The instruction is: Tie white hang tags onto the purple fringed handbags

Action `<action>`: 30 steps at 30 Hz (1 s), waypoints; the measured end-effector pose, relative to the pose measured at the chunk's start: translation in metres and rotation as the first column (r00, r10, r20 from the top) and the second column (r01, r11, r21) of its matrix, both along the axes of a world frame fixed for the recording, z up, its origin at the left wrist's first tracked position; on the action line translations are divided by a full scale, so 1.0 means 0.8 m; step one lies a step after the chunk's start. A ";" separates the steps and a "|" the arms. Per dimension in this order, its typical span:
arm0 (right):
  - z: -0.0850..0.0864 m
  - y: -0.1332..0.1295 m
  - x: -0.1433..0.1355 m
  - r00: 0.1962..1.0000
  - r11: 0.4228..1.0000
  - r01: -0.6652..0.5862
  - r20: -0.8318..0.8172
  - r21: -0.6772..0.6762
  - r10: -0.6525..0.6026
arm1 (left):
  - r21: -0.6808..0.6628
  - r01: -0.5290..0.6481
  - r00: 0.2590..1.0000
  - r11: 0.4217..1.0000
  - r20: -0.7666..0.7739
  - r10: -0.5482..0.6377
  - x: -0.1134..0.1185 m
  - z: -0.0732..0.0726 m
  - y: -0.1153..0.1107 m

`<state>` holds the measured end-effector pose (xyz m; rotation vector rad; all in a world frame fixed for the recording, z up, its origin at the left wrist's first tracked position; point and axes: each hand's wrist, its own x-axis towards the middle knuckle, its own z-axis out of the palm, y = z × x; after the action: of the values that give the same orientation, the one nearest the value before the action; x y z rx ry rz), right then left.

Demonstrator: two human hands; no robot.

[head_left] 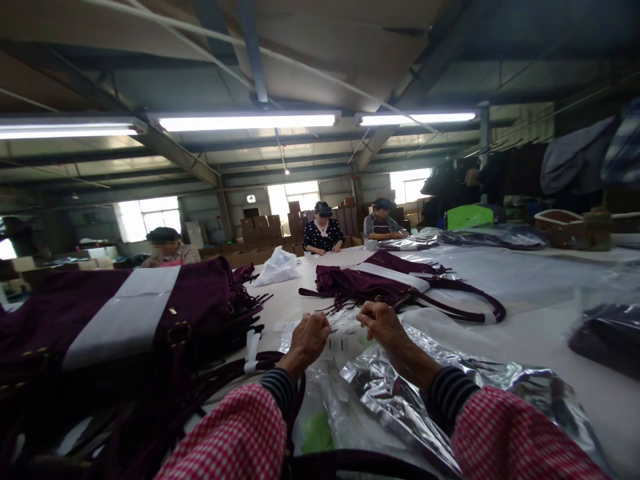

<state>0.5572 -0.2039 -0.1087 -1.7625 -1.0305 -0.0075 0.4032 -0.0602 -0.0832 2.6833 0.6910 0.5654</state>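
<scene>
My left hand (309, 339) is closed above the white table, its fingertips pinched on something too small to make out. Across a short gap, my right hand (383, 325) is also closed, thumb and fingers together, and what it may hold cannot be made out. Between and below them lie clear plastic and small white printed labels (337, 345). Silver foil-like plastic (380, 393) spreads under my right forearm. Just beyond my hands lies a purple bag (345, 283) with a white wrap band and a long strap.
Stacked purple bags (200, 300) with a white band rise high at the left. A crumpled white plastic bag (278, 267) sits farther back. A dark packed bundle (607, 337) lies at the right. Three people are at the far side, near a green box (469, 217).
</scene>
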 end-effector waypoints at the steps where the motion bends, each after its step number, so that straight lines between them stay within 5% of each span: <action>1: 0.000 0.000 0.000 1.000 1.000 -0.002 -0.002 0.004 0.002 | -0.002 0.001 1.000 1.000 0.003 -0.001 -0.002 0.002 0.000; 12: -0.005 0.001 0.002 0.993 0.994 -0.096 -0.079 -0.048 0.092 | -0.114 0.133 0.990 0.984 0.062 -0.127 -0.009 0.045 -0.016; 16: -0.006 -0.007 0.004 0.992 0.979 -0.127 -0.023 -0.159 0.125 | -0.108 0.120 0.992 0.987 0.046 -0.116 -0.006 0.045 -0.014; 23: 0.001 -0.017 -0.003 0.952 0.950 0.125 0.304 -0.286 -0.034 | -0.003 0.150 0.989 0.989 -0.012 -0.150 -0.011 0.030 -0.019; 30: -0.007 -0.008 -0.002 0.913 0.923 0.105 0.404 -0.370 0.059 | 0.061 0.121 0.992 0.991 -0.044 -0.119 -0.019 0.022 -0.034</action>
<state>0.5559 -0.2106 -0.1140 -2.1919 -1.3846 -0.2115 0.3877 -0.0871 -0.0655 2.7794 0.5258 0.5111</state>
